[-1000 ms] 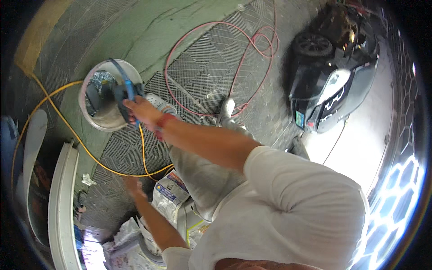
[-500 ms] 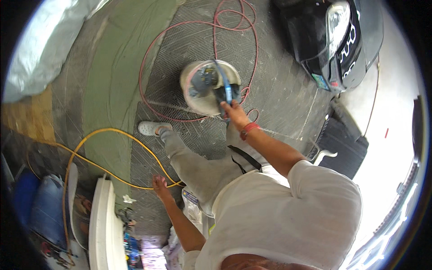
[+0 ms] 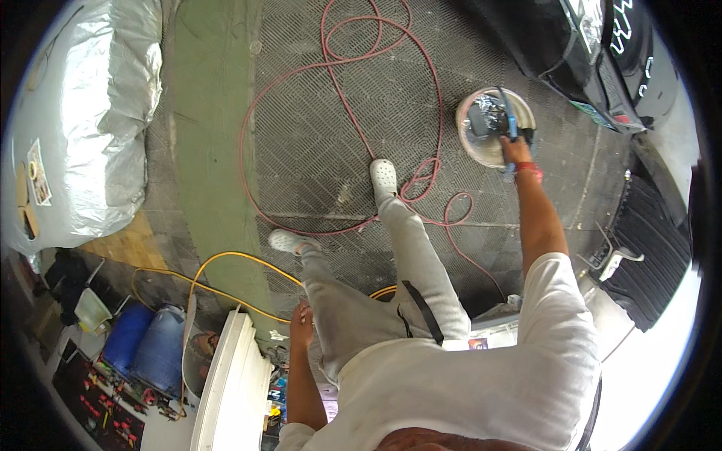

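Note:
My right hand is closed around a blue handle over a round white bucket, which has dark and silvery contents that I cannot make out. My left hand hangs beside my left thigh, fingers loosely apart and holding nothing, near a yellow hose. My two feet in pale clogs are on the grooved mat, among loops of red hose.
A black car front stands at upper right, a silver-covered shape at left. Blue drums, a white panel and tools are at lower left. A dark ribbed sheet lies at right. A green strip runs along the floor.
The bucket and my right hand have moved rightward, toward the car, and farther from my body. My legs have stepped onto the mat within the red hose loops.

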`<action>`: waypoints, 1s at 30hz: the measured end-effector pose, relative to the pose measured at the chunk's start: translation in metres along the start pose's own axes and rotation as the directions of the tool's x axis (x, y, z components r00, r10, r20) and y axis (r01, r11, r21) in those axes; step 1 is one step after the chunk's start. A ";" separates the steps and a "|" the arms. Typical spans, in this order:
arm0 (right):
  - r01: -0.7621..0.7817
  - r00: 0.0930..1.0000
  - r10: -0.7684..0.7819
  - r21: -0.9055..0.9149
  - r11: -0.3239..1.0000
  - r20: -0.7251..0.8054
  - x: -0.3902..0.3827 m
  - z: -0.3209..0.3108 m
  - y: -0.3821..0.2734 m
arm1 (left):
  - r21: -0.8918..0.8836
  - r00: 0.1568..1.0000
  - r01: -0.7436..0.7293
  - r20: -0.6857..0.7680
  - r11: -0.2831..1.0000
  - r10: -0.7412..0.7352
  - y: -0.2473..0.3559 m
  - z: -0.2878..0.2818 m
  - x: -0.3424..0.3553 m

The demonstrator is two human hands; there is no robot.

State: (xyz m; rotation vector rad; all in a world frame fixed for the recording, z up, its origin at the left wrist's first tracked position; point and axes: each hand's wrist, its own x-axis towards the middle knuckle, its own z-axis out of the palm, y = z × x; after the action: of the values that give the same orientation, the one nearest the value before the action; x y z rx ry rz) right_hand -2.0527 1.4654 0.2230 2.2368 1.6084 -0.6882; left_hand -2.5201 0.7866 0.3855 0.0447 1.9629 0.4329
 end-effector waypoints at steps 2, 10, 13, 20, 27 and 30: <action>-0.028 0.994 0.030 -0.015 0.999 0.105 0.042 -0.014 0.021 | 0.066 0.999 0.032 -0.020 0.997 -0.031 -0.008 -0.011 -0.014; -0.024 0.992 0.035 -0.094 0.995 0.121 0.092 0.000 0.104 | 0.021 0.942 0.333 -0.052 0.943 -0.332 0.060 -0.005 -0.041; 0.158 0.979 -0.146 -0.076 0.985 0.141 0.059 0.024 0.107 | 0.108 0.969 0.247 -0.025 0.963 -0.246 0.094 0.021 -0.030; 0.263 0.834 -0.271 0.086 0.961 0.481 -0.130 0.032 0.048 | -0.094 0.998 0.066 0.012 0.993 -0.065 0.150 0.089 -0.032; 0.331 0.747 -0.372 0.178 0.927 0.551 -0.212 0.028 0.053 | -0.362 0.986 0.070 -0.114 0.930 -0.119 0.110 0.125 -0.072; 0.890 0.327 -0.797 0.116 0.440 0.507 -0.183 0.022 0.084 | -0.394 0.980 0.045 -0.162 0.918 -0.117 0.058 0.151 -0.096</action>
State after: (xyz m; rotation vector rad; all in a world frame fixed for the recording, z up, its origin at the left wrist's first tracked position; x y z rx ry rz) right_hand -2.0254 1.2804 0.3012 0.7334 2.3429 -1.1643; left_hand -2.3547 0.8607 0.4339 -0.3412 2.0135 0.7882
